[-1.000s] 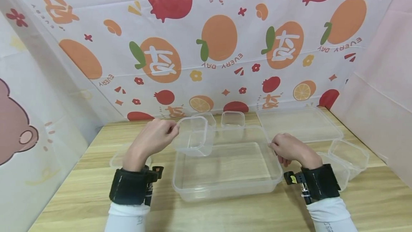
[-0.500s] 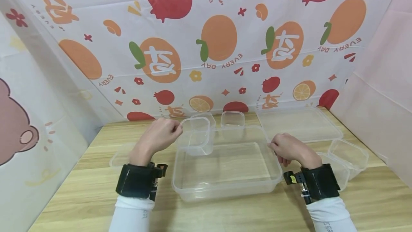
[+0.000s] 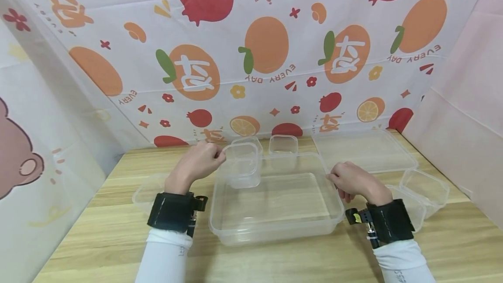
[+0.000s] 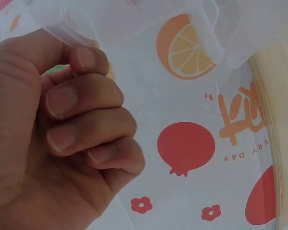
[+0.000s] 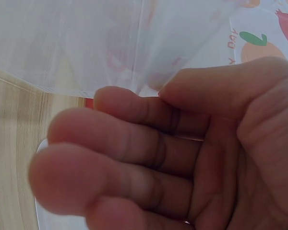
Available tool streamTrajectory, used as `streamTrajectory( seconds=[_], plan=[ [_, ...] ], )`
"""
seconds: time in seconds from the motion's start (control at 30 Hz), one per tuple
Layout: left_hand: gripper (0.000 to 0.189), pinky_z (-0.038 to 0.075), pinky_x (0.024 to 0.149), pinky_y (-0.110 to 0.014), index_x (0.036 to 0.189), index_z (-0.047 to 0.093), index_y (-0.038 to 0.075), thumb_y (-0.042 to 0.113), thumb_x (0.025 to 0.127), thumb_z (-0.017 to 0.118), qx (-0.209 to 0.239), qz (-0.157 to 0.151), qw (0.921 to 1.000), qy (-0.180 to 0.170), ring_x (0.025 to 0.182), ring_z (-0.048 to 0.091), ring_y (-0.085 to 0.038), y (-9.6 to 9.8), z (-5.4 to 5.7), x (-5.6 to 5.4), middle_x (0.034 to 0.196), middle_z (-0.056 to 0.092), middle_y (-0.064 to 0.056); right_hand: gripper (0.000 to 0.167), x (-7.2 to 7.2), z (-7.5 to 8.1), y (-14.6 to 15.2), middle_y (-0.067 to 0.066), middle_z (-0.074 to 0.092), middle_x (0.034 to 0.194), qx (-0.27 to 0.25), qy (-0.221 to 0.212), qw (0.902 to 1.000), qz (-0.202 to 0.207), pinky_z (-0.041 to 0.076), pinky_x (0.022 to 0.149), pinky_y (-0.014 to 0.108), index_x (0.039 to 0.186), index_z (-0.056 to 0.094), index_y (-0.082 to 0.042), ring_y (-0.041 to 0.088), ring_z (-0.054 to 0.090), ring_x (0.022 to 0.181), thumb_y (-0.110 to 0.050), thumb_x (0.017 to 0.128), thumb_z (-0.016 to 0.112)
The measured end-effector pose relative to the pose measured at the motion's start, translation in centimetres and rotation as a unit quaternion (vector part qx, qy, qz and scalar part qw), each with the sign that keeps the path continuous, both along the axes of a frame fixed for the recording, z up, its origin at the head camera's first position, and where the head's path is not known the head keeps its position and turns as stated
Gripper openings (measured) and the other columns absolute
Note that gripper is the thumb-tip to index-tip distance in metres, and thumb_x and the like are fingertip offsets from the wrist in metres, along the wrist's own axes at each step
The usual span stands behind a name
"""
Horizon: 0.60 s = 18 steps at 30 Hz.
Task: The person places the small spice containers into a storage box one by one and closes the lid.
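Note:
A large clear plastic food container, rectangular and lidless, sits on the table in the middle of the head view. My left hand pinches the left rim of a small clear food container at the big one's back left corner. Whether the small one touches the bottom cannot be told. In the left wrist view, the left fingers curl with the thumb near the rim. My right hand grips the large container's right rim, and the right thumb presses against its clear wall in the right wrist view.
Two small clear containers stand behind, one in the middle and one partly hidden. A wide clear lid lies at the back right. Two more containers, including one, are at right. A clear piece lies left. Printed cloth hangs behind.
My left hand has moved a little to the right with the small container, which now looks less tilted. The right hand and the large container have stayed in place.

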<state>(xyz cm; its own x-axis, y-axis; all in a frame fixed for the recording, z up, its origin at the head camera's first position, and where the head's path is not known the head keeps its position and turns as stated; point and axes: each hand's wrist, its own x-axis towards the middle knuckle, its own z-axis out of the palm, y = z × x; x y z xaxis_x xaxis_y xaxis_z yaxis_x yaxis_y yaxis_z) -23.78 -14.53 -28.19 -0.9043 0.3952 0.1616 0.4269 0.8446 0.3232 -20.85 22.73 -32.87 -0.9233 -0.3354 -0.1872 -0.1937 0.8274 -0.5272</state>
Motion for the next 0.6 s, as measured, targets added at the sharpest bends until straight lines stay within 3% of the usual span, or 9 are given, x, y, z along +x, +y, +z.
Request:
streamTrajectory(
  seconds=[0.2, 0.6],
  plan=[
    [0.037, 0.027, 0.054, -0.028, 0.058, 0.047, 0.012, 0.01, 0.095, 0.05, -0.016, 0.008, 0.9996, -0.02, 0.049, 0.031, -0.014, -0.09, -0.2, -0.07, 0.055, 0.03, 0.002, 0.035, -0.16, -0.01, 0.03, 0.001, 0.054, 0.05, 0.0, 0.003, 1.0, 0.001, 0.049, 0.046, 0.026, 0.07, 0.059, -0.002, 0.012, 0.055, 0.041, -0.013, 0.102, 0.048],
    [0.038, 0.027, 0.054, -0.028, 0.057, 0.046, 0.012, 0.01, 0.095, 0.051, -0.016, 0.003, 0.9997, -0.02, 0.049, 0.031, -0.013, 0.04, -0.5, -0.33, 0.054, 0.03, 0.002, 0.035, 0.08, 0.06, 0.08, 0.0, 0.055, 0.051, -0.006, -0.003, 0.9999, 0.008, 0.049, 0.044, 0.027, 0.069, 0.06, -0.002, 0.01, 0.054, 0.04, -0.012, 0.101, 0.049]
  ],
)
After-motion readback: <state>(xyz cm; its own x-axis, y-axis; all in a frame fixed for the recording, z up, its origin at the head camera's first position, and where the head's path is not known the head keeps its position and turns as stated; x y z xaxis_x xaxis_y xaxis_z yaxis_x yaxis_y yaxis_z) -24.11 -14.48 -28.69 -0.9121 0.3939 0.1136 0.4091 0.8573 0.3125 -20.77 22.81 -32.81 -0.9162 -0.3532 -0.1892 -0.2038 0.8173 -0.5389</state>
